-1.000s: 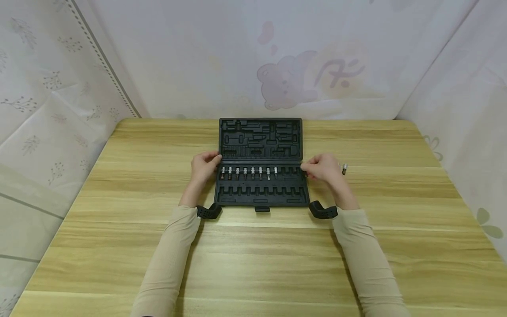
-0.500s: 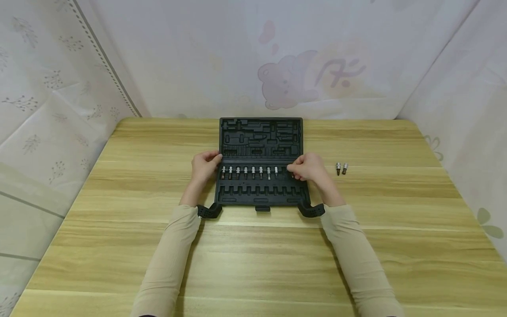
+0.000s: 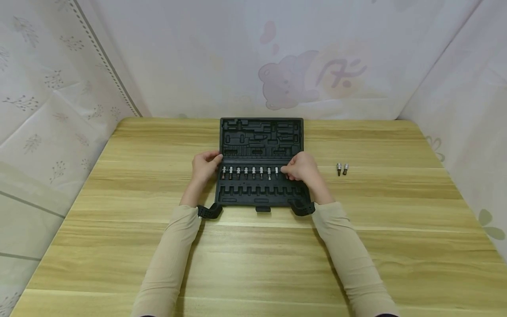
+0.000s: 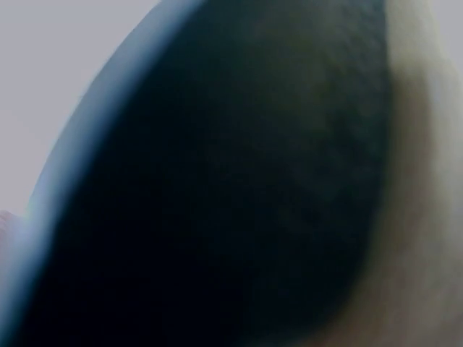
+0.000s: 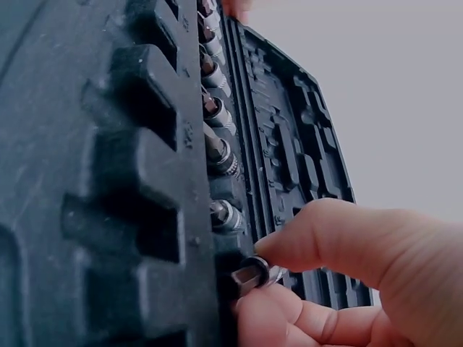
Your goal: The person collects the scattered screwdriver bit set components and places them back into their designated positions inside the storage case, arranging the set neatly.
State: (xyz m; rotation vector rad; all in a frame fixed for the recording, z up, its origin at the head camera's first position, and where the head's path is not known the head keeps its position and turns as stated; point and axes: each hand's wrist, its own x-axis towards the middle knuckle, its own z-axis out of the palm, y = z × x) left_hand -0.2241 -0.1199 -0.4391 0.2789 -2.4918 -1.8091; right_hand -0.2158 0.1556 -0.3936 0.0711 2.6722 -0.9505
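A black plastic socket case (image 3: 243,182) lies unfolded on the table, its moulded lid (image 3: 259,137) at the back. Chrome bit sockets (image 5: 221,155) fill the left part of its upper row of slots. My right hand (image 3: 303,167) pinches another bit socket (image 5: 249,276) between thumb and fingers, at the slot just right of that row. At the case's left edge, near the hinge, my left hand (image 3: 205,166) holds on with the thumb on the rim; its other fingers are partly hidden. The left wrist view is mostly a dark blur.
Two more bit sockets (image 3: 339,169) stand side by side on the wooden table (image 3: 253,264), right of the case. A latch (image 3: 263,209) sticks out at the case's front. The lower row of slots (image 3: 261,191) holds nothing. Printed cloth (image 3: 198,61) hangs behind the table.
My right hand has moved left from the case's right edge to the slot beside the filled row, carrying the bit socket. My left hand stays put.
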